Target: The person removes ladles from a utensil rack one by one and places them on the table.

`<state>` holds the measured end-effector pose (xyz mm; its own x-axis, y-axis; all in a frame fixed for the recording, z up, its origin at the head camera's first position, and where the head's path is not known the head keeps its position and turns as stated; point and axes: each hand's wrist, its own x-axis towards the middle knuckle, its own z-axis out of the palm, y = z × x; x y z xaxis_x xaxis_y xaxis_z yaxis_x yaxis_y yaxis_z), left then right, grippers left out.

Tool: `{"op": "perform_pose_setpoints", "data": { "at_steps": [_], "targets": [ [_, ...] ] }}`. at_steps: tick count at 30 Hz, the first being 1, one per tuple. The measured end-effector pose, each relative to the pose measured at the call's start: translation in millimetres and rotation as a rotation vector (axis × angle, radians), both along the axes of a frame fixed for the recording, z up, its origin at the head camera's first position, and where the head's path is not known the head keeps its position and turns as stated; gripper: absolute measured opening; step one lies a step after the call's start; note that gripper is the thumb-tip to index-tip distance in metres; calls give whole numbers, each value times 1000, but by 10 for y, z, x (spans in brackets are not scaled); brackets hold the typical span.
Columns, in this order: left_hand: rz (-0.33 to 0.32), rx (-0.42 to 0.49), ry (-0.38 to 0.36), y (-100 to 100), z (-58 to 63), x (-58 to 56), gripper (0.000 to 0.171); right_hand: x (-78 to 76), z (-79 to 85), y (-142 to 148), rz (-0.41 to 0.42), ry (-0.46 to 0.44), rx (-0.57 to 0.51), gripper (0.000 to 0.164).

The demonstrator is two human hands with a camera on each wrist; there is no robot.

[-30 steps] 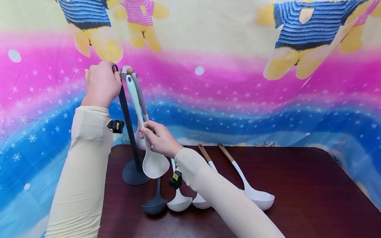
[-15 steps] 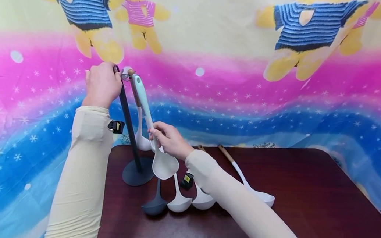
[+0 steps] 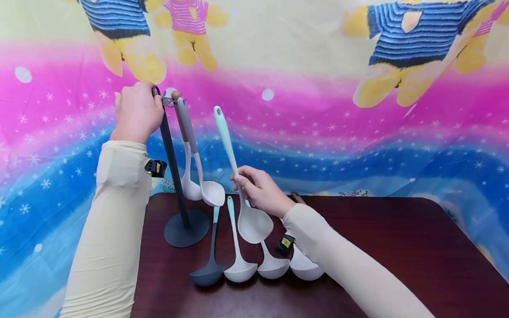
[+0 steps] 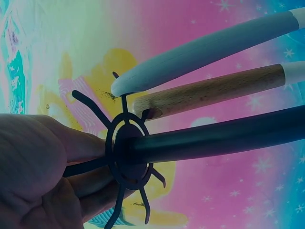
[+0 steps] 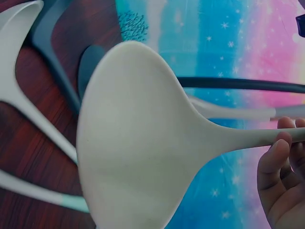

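My left hand (image 3: 138,111) holds the top of a black utensil stand (image 3: 173,168). The left wrist view shows its fingers at the ring of hooks (image 4: 109,157). Between thumb and fingers, my right hand (image 3: 264,191) pinches the lower handle of a cream ladle (image 3: 255,226) with a mint grip. This ladle is in the air, apart from the stand, bowl downward, and its bowl fills much of the right wrist view. A grey-handled ladle (image 3: 213,194) and a wooden-handled ladle (image 4: 214,90) hang from the hooks.
On the dark red table (image 3: 406,268) lie a dark grey ladle (image 3: 206,274), a mint-handled cream ladle (image 3: 240,270), another pale ladle (image 3: 273,267) and a white ladle (image 3: 305,266) partly behind the right sleeve. A patterned cloth (image 3: 311,104) hangs behind.
The mint-handled ladle has come away from the stand's hooks and moved right in my right hand. My left hand stays on the stand's top.
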<state>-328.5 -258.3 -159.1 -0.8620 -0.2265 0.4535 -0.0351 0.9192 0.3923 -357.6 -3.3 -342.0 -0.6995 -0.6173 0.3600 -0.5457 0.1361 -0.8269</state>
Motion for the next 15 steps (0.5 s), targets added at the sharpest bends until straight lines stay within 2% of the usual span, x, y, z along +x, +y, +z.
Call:
{"op": "perform_pose_setpoints", "data": {
  "at_steps": [10,15],
  "targets": [
    [2,-13,0,2,1,10,32,-30,-76,519,-38,-21,28,24],
    [5,-9,-5,11,4,14,32,-22,-109,756,-82,-23,76,23]
  ]
}}
